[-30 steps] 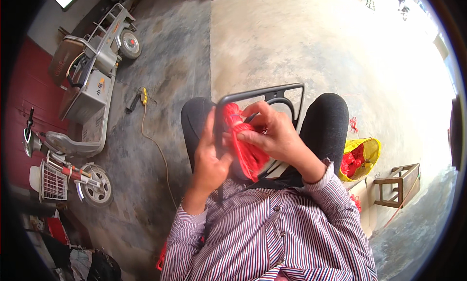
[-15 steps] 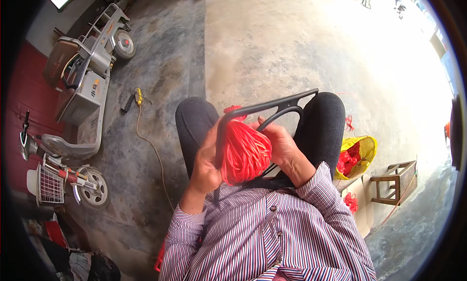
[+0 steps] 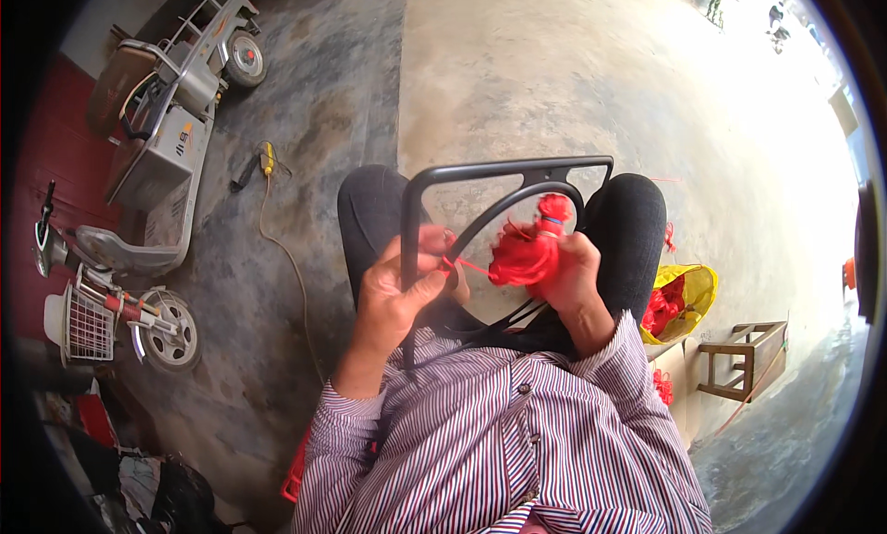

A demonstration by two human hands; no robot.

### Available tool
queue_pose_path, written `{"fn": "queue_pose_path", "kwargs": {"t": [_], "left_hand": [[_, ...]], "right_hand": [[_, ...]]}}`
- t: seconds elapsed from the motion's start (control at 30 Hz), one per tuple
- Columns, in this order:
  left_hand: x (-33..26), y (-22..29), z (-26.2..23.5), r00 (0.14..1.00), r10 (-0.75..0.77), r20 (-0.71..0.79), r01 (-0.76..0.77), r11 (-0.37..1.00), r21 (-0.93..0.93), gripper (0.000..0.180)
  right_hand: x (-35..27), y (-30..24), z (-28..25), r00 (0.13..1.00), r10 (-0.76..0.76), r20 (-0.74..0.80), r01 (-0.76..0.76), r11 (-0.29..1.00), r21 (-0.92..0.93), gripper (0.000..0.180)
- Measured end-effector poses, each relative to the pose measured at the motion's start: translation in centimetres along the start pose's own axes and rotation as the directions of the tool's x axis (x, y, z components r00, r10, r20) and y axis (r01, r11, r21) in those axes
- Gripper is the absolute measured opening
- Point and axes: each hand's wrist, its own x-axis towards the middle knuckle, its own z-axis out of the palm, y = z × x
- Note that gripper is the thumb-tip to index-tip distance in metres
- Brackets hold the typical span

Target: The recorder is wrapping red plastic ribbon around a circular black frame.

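Stained concrete floor [image 3: 517, 81], grey and tan. On it: silver three-wheeler [image 3: 177, 155], yellow-ended cable [image 3: 267, 160], red string tangle [image 3: 670, 238], yellow bag [image 3: 702, 296], wooden stool [image 3: 765, 358].

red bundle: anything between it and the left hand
Yes: in this view a curved black bar crosses the gap between left hand and red bundle, though its depth is unclear. A red strand also spans the gap.

MARKING: dark lettering [image 3: 184, 147], orange emblem [image 3: 188, 127] | ON: grey side panel [image 3: 159, 163] | OF: cargo vehicle [image 3: 192, 86], picture left
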Motion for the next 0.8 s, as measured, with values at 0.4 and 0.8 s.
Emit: {"fn": "queue_pose_path", "kwargs": {"t": [0.4,0.8], "left_hand": [[-0.3,-0.3,1.4,0.99,-0.133,-0.052,0.134,0.991,0.0,0.01],[0.0,-0.2,2.2,0.985,-0.128,-0.115,0.13,0.992,0.007,0.013]], "right_hand": [[-0.5,0.5,7.3,0.995,-0.016,0.099,0.084,0.667,-0.741,0.017],[-0.8,2.0,7.3,0.951,-0.24,0.194,0.287,0.459,-0.841,0.018]]}}
